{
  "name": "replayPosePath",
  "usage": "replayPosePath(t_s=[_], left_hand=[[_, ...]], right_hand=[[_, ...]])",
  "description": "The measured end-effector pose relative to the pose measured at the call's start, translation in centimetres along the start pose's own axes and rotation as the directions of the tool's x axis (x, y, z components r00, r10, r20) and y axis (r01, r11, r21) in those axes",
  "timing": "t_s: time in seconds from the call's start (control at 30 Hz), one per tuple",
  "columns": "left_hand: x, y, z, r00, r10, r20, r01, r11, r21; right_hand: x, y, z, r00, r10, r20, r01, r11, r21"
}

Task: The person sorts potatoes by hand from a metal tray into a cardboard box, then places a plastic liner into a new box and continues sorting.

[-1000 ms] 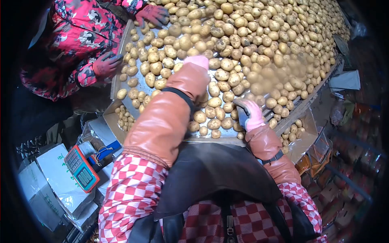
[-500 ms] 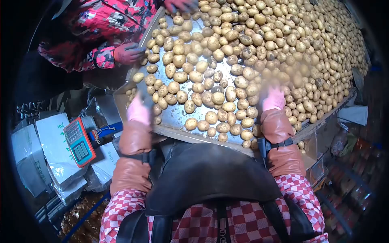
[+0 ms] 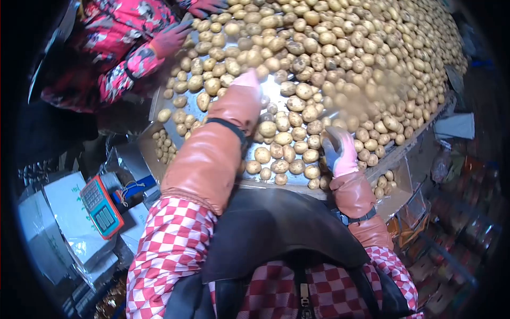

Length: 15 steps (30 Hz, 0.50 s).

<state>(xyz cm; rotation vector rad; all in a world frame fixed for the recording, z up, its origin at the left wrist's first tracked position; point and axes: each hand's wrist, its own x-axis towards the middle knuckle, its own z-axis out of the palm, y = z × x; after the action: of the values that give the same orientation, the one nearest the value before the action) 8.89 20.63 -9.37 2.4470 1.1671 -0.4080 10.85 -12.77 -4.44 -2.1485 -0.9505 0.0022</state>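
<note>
Potatoes [image 3: 283, 138] lie loose over a metal sorting table [image 3: 273, 87], thinly spread near me and heaped farther back. Out over the middle of the table reaches my left hand [image 3: 247, 81], in a pink glove; its fingers are hidden and blurred among the potatoes, so their grip cannot be made out. My right hand [image 3: 342, 151], gloved in pink and grey, is low at the near side of the table. Its fingers are curved and apart, beside several potatoes, with none plainly held.
At the far left, another person in a pink camouflage jacket [image 3: 127, 26] has gloved hands [image 3: 171, 38] at the potatoes. A scale display with keypad [image 3: 101, 207] rests on white boxes [image 3: 66, 212] at the left. Cardboard boxes with potatoes [image 3: 390, 186] hang below the table's edges.
My left hand has moved from the table's left edge to the right and farther out. My right hand has drawn back toward me. The other person's hands have shifted up.
</note>
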Motion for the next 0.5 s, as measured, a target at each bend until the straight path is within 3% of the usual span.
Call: replayPosePath(t_s=[0.07,0.1,0.13,0.17,0.2,0.23,0.27,0.3,0.33,0.37,0.4,0.43,0.47,0.5], left_hand=[[-1.5,0.0,-0.6,0.993,0.088,-0.078,-0.099,0.982,-0.161],[-2.6,-1.7,0.4,0.974,0.157,-0.166,-0.184,0.969,-0.166],[-7.4,0.5,-3.5,0.979,0.195,0.052,-0.156,0.894,-0.419],[-10.2,1.3,-3.3,0.945,0.326,0.000,-0.294,0.853,-0.431],[-11.7,1.8,-2.4,0.930,0.352,0.107,-0.217,0.759,-0.613],[-14.6,2.9,-3.4,0.890,0.454,0.037,-0.396,0.811,-0.431],[-15.8,3.2,-2.8,0.820,0.565,-0.095,-0.561,0.758,-0.333],[-15.8,3.7,-2.7,0.826,0.563,-0.034,-0.532,0.759,-0.376],[-15.8,3.9,-2.6,0.827,0.562,0.031,-0.500,0.759,-0.418],[-16.0,4.0,-2.5,0.824,0.565,0.035,-0.501,0.757,-0.419],[-16.4,4.1,-2.2,0.853,0.519,0.057,-0.375,0.685,-0.625],[-16.9,4.2,-1.9,0.872,0.479,0.099,-0.223,0.569,-0.791],[-17.4,4.3,-1.6,0.883,0.445,0.152,-0.057,0.421,-0.905],[-17.8,4.5,-1.6,0.879,0.450,0.161,-0.006,0.346,-0.938]], right_hand=[[-0.1,0.9,0.1,1.000,-0.006,-0.004,0.005,0.999,-0.036],[1.2,-1.5,0.6,0.957,0.235,0.169,-0.276,0.915,0.294],[2.9,-4.7,-0.2,0.848,0.429,0.310,-0.521,0.779,0.348],[3.3,-4.6,0.9,0.710,0.523,0.471,-0.703,0.489,0.517],[3.5,-3.8,2.1,0.558,0.524,0.643,-0.799,0.129,0.588],[2.7,-1.8,4.1,0.732,0.322,0.601,-0.679,0.423,0.600],[4.3,-4.3,3.5,0.823,0.068,0.564,-0.461,0.661,0.593],[4.6,-6.9,1.3,0.623,0.399,0.673,-0.775,0.429,0.464],[4.1,-5.1,2.4,0.621,0.400,0.674,-0.777,0.426,0.463],[3.4,-1.8,4.4,0.603,0.083,0.794,-0.798,0.056,0.600],[3.1,0.2,5.3,0.625,-0.251,0.739,-0.773,-0.330,0.541],[3.0,-5.3,3.4,0.765,0.147,0.627,-0.639,0.058,0.767],[2.8,-5.7,3.8,0.819,0.150,0.554,-0.574,0.228,0.787],[3.5,-5.2,3.9,0.794,-0.098,0.600,-0.608,-0.103,0.787]])
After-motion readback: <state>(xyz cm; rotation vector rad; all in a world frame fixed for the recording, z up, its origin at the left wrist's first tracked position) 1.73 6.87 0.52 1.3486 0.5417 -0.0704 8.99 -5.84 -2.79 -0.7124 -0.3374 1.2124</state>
